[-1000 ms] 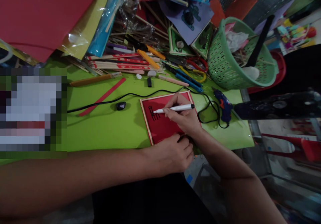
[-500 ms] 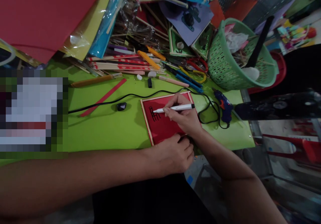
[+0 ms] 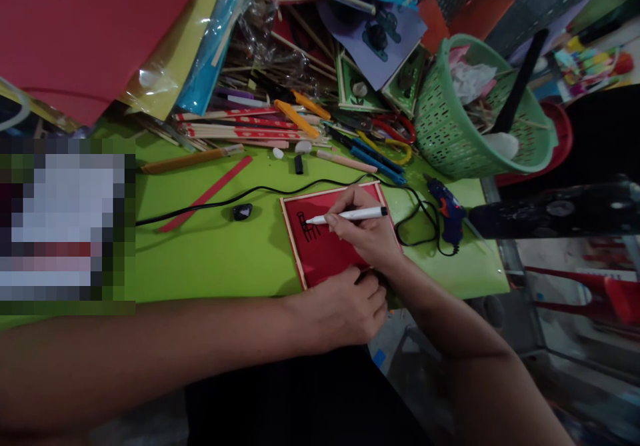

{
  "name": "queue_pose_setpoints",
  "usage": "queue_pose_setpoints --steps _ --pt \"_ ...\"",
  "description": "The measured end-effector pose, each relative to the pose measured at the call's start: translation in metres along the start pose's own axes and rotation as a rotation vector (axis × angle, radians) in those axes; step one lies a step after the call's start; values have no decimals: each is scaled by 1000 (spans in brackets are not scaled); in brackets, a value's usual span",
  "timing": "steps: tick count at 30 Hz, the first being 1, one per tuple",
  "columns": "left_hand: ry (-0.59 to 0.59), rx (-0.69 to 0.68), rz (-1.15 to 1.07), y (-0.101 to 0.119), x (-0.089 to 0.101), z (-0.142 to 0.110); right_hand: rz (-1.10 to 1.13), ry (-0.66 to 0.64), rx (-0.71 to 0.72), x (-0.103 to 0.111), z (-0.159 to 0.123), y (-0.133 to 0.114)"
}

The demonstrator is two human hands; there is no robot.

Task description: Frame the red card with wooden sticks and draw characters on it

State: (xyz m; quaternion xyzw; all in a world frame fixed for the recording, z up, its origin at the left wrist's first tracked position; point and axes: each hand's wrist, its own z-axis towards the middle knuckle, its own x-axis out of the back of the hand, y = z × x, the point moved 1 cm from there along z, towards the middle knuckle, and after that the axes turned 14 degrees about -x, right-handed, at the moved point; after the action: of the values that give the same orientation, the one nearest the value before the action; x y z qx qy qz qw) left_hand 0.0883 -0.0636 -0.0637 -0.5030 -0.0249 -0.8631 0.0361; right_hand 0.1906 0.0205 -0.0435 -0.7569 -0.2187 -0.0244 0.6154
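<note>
A red panel [image 3: 330, 251] edged with thin wooden sticks lies on the green table, and black lines forming a small chair-like drawing [image 3: 306, 227] mark its left part. My right hand [image 3: 367, 233] pinches a white marker [image 3: 357, 215] with a black end, its tip at the drawing. Across the panel's near edge lies my left hand [image 3: 347, 307], fingers curled in at the lower right corner; their tips are partly hidden. To the right of the panel is a dark blue glue gun [image 3: 449, 214] with its black cord [image 3: 250, 194] running behind the panel.
A black stone-like piece [image 3: 243, 212] and a red strip [image 3: 205, 194] lie left of the panel. Sticks, scissors [image 3: 395, 129] and orange-handled cutters [image 3: 296, 118] crowd the back. A green basket [image 3: 440, 126] stands at the back right. The table edge runs close to my arms.
Almost nothing differs. The marker tip stays at the drawing with only a very slight shift, and my left hand keeps its place.
</note>
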Motion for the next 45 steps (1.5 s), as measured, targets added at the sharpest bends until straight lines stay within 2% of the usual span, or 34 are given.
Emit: queue_pose_setpoints --steps 11,28,38,45 --pt "-6 4 2 1 -1 1 77 -17 -1 0 2 2" --pt "-8 -1 6 1 -1 1 -2 -2 18 -1 2 1" --pt "-9 1 -5 2 -4 1 77 -7 -10 0 2 0" --pt "-8 -5 8 2 -3 1 43 -5 6 -1 3 -2"
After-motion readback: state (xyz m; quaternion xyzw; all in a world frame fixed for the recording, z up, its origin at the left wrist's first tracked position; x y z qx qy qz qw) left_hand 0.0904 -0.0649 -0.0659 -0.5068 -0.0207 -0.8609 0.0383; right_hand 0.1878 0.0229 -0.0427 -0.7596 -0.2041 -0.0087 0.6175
